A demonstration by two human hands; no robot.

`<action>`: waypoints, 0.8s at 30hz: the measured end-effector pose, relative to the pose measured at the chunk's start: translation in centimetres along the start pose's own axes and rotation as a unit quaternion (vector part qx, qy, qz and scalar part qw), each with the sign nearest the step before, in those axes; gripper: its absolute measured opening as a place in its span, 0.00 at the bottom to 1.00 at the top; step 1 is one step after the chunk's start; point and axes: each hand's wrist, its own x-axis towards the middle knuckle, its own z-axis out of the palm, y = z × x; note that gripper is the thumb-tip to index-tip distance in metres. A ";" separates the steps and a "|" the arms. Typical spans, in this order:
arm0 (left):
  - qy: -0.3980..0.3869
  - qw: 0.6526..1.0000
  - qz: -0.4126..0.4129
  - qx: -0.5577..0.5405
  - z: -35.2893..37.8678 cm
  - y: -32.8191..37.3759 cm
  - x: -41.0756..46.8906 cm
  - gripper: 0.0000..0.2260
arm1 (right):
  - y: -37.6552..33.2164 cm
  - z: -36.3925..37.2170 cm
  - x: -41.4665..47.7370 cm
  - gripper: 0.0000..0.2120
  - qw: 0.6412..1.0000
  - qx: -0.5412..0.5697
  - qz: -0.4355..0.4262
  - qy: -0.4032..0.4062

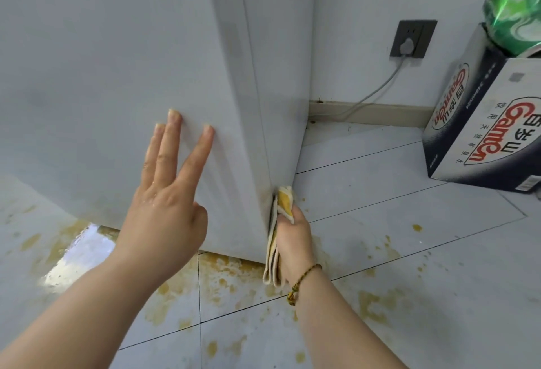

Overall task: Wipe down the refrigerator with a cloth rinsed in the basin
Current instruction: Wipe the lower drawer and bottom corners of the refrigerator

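1 bottle (515,14) atop carton (480,122)

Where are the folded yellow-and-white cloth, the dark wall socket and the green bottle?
folded yellow-and-white cloth (284,200), head view, its upper yellow fold.
dark wall socket (413,39), head view, its faceplate.
green bottle (515,12), head view, its rounded body.

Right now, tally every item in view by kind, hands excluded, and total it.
Refrigerator: 1
Cloth: 1
Wall socket: 1
Plug with cable: 1
Printed carton: 1
Green bottle: 1
Wrist bracelet: 1
Total: 7
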 end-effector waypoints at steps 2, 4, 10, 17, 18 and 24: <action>0.003 1.000 0.009 -0.001 0.1 0.3 0.1 0.40 | -1.1 -0.4 -1.2 0.10 0.998 0.034 -0.056 0.002; -0.004 1.000 0.011 0.000 0.0 0.6 0.2 0.39 | -2.0 -0.7 -2.9 0.13 0.991 0.046 -0.125 -0.010; -0.041 0.999 -0.002 0.001 -0.8 0.9 0.2 0.43 | -1.5 -0.3 -1.7 0.21 0.987 -0.053 -0.142 0.047; -0.060 0.998 0.002 -0.014 -1.5 0.6 0.3 0.41 | -3.7 0.2 -3.3 0.22 0.983 -0.056 -0.158 0.071; -0.056 0.998 0.002 -0.019 -1.5 0.6 0.3 0.41 | -4.5 0.1 -4.1 0.22 0.979 -0.061 -0.178 0.075; -0.047 0.998 -0.006 -0.040 -1.6 1.3 0.4 0.40 | -10.8 -1.2 -8.4 0.18 0.946 0.007 -0.320 0.038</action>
